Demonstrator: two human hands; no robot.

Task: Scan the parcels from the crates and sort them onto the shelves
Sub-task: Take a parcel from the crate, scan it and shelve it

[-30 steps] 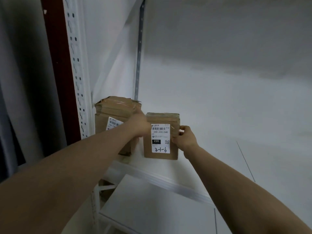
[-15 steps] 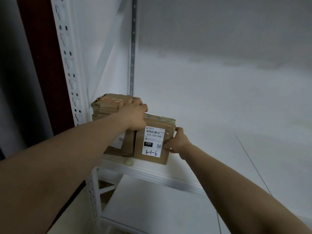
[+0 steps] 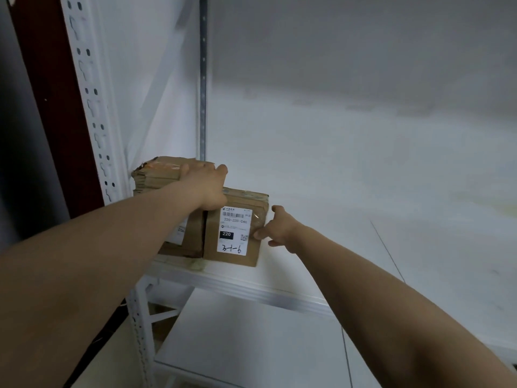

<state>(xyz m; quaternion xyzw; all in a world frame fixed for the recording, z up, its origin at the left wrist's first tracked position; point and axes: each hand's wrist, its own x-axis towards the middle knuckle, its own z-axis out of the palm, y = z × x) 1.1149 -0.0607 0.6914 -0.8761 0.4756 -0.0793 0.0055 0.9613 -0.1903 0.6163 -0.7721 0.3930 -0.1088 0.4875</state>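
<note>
Two brown cardboard parcels stand side by side at the left end of a white shelf [image 3: 251,284]. The right parcel [image 3: 236,256] carries a white label with a barcode, "220" and handwriting. The left parcel [image 3: 156,175] is taller and pressed against the shelf upright. My left hand [image 3: 207,183] rests on the tops of both parcels, fingers spread over the left one. My right hand [image 3: 275,229] has loosened; its fingertips touch the right edge of the labelled parcel.
A white perforated upright [image 3: 92,107] and a dark red post [image 3: 44,93] bound the shelf on the left. The shelf runs bare to the right. A lower white shelf [image 3: 251,345] lies beneath. The white back wall [image 3: 363,135] stands behind.
The labelled parcel was carried left and set down on the shelf against the other parcel. My right hand has let go its grip and now only touches the edge.
</note>
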